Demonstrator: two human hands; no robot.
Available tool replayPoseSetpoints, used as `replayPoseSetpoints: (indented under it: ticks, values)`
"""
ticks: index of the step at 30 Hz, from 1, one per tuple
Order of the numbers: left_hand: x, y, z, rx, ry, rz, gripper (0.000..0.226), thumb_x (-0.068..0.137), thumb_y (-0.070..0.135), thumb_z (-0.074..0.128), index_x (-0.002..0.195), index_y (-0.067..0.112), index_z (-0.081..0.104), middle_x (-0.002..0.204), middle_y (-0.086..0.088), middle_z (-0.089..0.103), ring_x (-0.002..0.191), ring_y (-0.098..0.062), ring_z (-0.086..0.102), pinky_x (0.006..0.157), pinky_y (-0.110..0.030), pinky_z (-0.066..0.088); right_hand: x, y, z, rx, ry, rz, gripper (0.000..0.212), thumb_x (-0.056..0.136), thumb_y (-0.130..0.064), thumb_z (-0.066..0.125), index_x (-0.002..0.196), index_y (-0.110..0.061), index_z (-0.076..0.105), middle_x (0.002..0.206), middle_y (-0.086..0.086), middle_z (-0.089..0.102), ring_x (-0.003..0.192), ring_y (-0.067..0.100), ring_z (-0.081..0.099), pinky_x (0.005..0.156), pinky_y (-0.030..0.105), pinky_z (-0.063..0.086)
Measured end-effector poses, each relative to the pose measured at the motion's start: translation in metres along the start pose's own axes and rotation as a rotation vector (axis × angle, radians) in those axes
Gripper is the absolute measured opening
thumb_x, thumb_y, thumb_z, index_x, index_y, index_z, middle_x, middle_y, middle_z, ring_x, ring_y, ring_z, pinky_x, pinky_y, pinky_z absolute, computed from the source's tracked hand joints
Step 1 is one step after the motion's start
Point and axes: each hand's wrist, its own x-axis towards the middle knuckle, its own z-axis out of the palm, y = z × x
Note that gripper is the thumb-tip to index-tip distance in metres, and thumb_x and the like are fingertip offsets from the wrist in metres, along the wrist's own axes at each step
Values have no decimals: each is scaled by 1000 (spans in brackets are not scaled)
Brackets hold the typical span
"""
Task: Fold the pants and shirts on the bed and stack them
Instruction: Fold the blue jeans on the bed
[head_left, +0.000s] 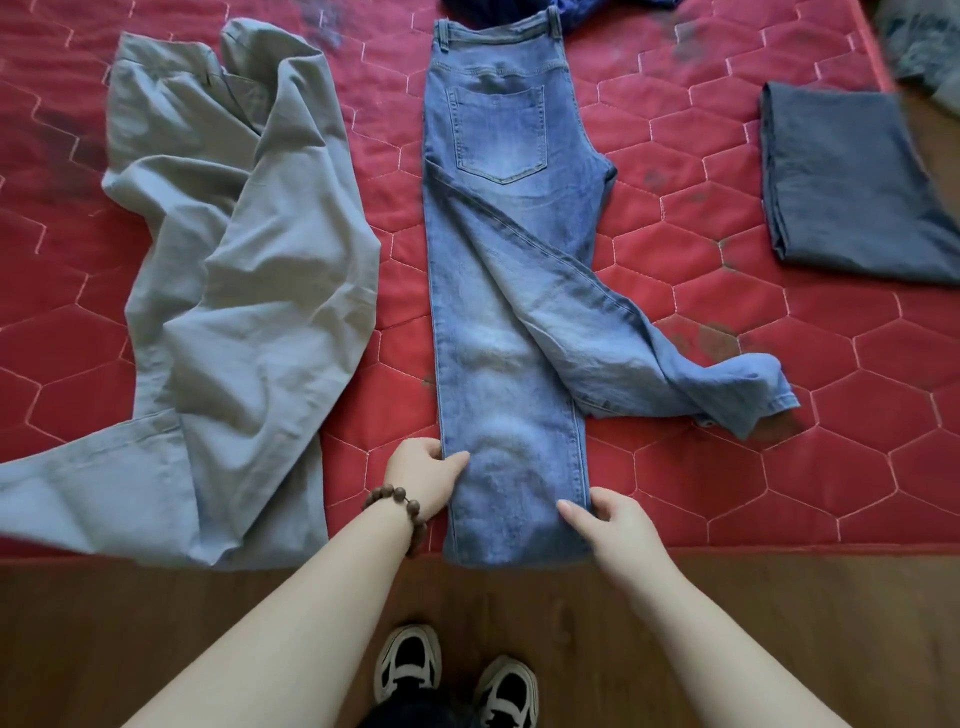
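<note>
**Jeans lined up for folding, one leg astray**

Red quilted bed (675, 234) spread ahead of both hands. Grey garment (234, 286) heaped loose and unfolded, out beyond the left hand. Blue jeans (498, 270) flat between the hands and running straight away from them, waistband at the far end, back pocket up. Lower leg skewed off past the right hand, cuff crumpled on the bed. Dark folded piece (852, 182) set well off beyond the right hand, probably already done. More dark cloth only glimpsed at the far edge, too cropped to name.

Left hand (423, 480) pinching the near left edge of the top leg, thumb on the denim, fingers curled under. Right hand (605, 519) gripping the opposite edge the same way, thumb lying on top.

Likely step: squaring the legs before the first fold. Next move calls for dragging the stray leg back under the top one, then lifting the cuffs toward the waistband.
</note>
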Motion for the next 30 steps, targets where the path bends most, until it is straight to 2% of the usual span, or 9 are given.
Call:
replayPoseSetpoints:
  ticks: [3, 8, 11, 15, 18, 20, 22, 27, 30]
  values:
    - [-11, -9, 0, -183, 61, 44, 32, 92, 27, 60, 89, -4, 64, 92, -27, 67, 76, -31, 64, 80, -56, 52, -9, 9, -3, 83, -10, 8, 9, 93, -13, 61, 90, -8, 68, 83, 3, 72, 76, 17, 64, 71, 32, 50]
    - [-38, -31, 14, -242, -118, -60, 7, 80, 20, 74, 77, 14, 73, 80, -6, 75, 80, -24, 73, 77, -49, 59, -16, 12, -2, 262, 48, 94, 7, 87, -8, 68, 80, -6, 67, 68, 8, 67, 63, 18, 60, 59, 29, 47]
    - [-47, -45, 18, -291, -113, -80, 4, 84, 9, 70, 81, 11, 72, 85, -12, 75, 86, -31, 71, 78, -48, 58, -18, 13, -1, 290, 49, 118, 10, 83, -11, 73, 76, -7, 68, 67, 7, 68, 60, 17, 59, 57, 30, 48]
    - [-57, -53, 15, -414, -78, 2, 9, 91, 15, 64, 83, 12, 69, 79, -5, 73, 79, -19, 68, 68, -26, 53, -31, 25, -3, 222, -201, 109, 8, 87, -8, 67, 92, -8, 73, 88, 6, 75, 77, 12, 68, 72, 27, 55]
    - [-67, -62, 20, -339, -170, -10, 7, 84, 13, 73, 90, 13, 69, 82, 3, 73, 78, -11, 69, 68, -21, 54, -41, 34, -4, 222, -151, 67, 8, 89, -9, 66, 91, -10, 73, 88, 3, 76, 78, 9, 68, 69, 20, 52]
    - [-71, -70, 24, -216, -214, 0, 2, 84, 14, 73, 84, 16, 71, 76, 8, 74, 73, -4, 70, 61, -17, 52, -48, 41, -2, 309, -153, 109, 10, 91, -11, 64, 94, -8, 73, 89, 3, 75, 80, 15, 68, 71, 28, 55]
    - [-75, -76, 26, -229, -187, -9, 9, 87, 18, 69, 81, 12, 71, 80, 0, 75, 77, -9, 69, 67, -23, 55, -54, 48, 0, 294, -218, 160, 14, 94, -12, 60, 97, -4, 70, 88, 6, 72, 78, 23, 63, 70, 37, 50]
    - [-84, -90, 28, -576, -278, -66, 17, 91, 10, 64, 107, 6, 67, 104, -11, 73, 97, -25, 70, 84, -39, 57, -66, 58, -1, 323, -209, 130, 12, 93, -10, 61, 95, -4, 71, 84, 8, 72, 73, 14, 64, 64, 23, 51]
    - [-86, -100, 32, -362, -211, -129, 7, 91, 13, 65, 96, 10, 69, 95, -14, 74, 88, -27, 72, 84, -49, 57, -71, 66, 1, 200, -187, 188, 7, 91, -9, 64, 87, -6, 70, 78, 6, 69, 69, 11, 61, 65, 23, 50]
